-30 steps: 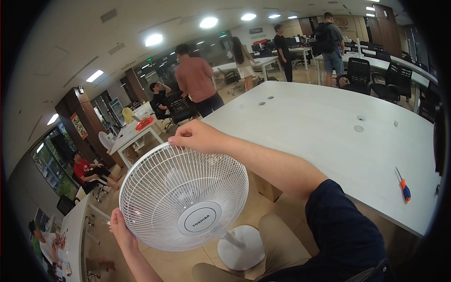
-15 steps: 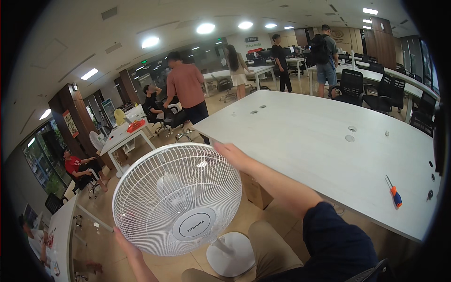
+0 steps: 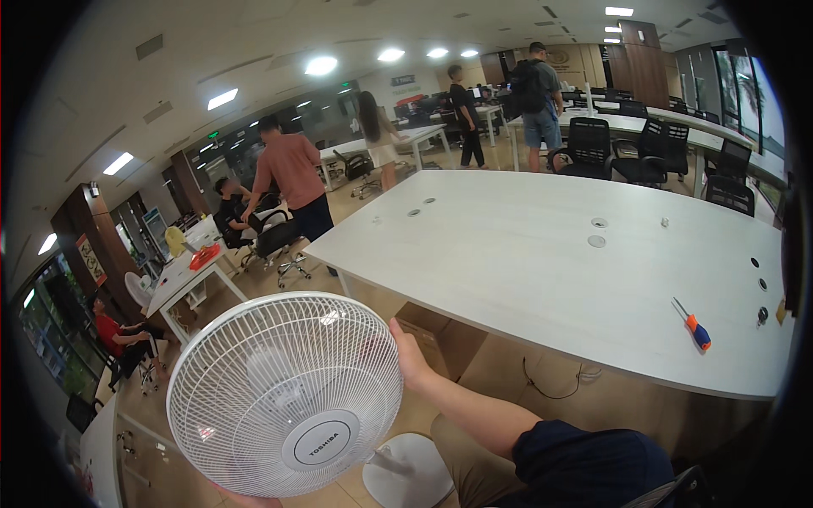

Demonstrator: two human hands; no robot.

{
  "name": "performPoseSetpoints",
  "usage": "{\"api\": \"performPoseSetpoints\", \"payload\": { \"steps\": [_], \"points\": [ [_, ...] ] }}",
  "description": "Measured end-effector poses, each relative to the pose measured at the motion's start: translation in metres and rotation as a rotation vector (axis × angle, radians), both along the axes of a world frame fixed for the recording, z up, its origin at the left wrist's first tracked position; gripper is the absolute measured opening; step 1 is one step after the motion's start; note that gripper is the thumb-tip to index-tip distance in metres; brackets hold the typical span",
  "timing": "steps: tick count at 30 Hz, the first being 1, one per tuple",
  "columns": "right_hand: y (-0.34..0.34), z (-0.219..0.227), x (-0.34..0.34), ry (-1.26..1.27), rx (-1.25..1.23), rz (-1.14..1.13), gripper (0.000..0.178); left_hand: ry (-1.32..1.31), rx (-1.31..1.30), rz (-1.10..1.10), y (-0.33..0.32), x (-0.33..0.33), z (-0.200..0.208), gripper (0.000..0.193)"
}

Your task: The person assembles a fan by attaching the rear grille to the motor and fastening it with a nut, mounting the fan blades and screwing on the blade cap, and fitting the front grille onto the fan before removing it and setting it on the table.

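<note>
A white pedestal fan (image 3: 322, 439) stands in front of me, its round wire guard tilted up. Below it, the short post meets a round white base (image 3: 398, 487) on the floor. My right hand (image 3: 412, 360) is closed on the right rim of the guard, thumb along the edge. At the guard's lower edge, my left hand (image 3: 246, 500) holds the rim from underneath; most of it is hidden by the guard and cut off by the picture's lower border. Blades show faintly behind the wires.
A large white table (image 3: 508, 254) spans the right, with an orange-and-blue screwdriver (image 3: 698, 332) on it. Underneath are a cardboard box (image 3: 445, 339) and a black cable (image 3: 550, 394). A person in a pinkish shirt (image 3: 288, 173) stands beyond; other people, chairs and desks are farther back.
The fan head has shifted lower and left in view. My right hand has gone from the top of the rim to its right side; my left hand is lower along the guard.
</note>
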State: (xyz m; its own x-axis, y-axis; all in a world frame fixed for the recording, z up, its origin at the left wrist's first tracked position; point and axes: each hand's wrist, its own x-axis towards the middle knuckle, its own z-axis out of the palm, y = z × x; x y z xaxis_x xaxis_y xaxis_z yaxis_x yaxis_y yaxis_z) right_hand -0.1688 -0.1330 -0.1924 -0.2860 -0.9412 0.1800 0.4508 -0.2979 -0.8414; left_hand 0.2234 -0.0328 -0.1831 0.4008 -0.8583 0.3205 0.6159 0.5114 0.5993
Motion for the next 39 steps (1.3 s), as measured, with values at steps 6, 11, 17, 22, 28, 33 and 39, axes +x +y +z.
{"api": "performPoseSetpoints", "payload": {
  "steps": [6,11,17,22,28,33,39],
  "points": [
    [0.003,0.002,0.003,-0.029,-0.026,-0.031,0.065,-0.032,-0.051,-0.085,-0.005,-0.004,0.0,0.084],
    [0.011,0.011,0.009,0.05,0.004,-0.042,0.066,-0.058,-0.075,-0.143,-0.003,-0.001,0.001,0.084],
    [-0.004,-0.019,0.009,0.018,0.081,-0.022,0.067,-0.132,-0.059,-0.014,0.009,0.0,0.01,0.083],
    [0.04,-0.032,0.017,0.175,0.165,-0.001,0.082,-0.168,0.112,0.249,0.02,-0.022,0.01,0.081],
    [0.05,-0.157,-0.019,0.097,0.238,0.187,0.073,-0.225,0.282,0.309,0.028,-0.033,-0.07,0.068],
    [0.117,-0.221,-0.032,1.479,0.186,-0.116,0.035,-0.376,0.641,0.044,0.045,-0.034,-0.17,0.051],
    [0.126,-0.21,-0.029,1.511,0.218,-0.14,0.027,-0.83,0.748,-0.071,0.018,-0.086,-0.245,0.054]
  ]
}}
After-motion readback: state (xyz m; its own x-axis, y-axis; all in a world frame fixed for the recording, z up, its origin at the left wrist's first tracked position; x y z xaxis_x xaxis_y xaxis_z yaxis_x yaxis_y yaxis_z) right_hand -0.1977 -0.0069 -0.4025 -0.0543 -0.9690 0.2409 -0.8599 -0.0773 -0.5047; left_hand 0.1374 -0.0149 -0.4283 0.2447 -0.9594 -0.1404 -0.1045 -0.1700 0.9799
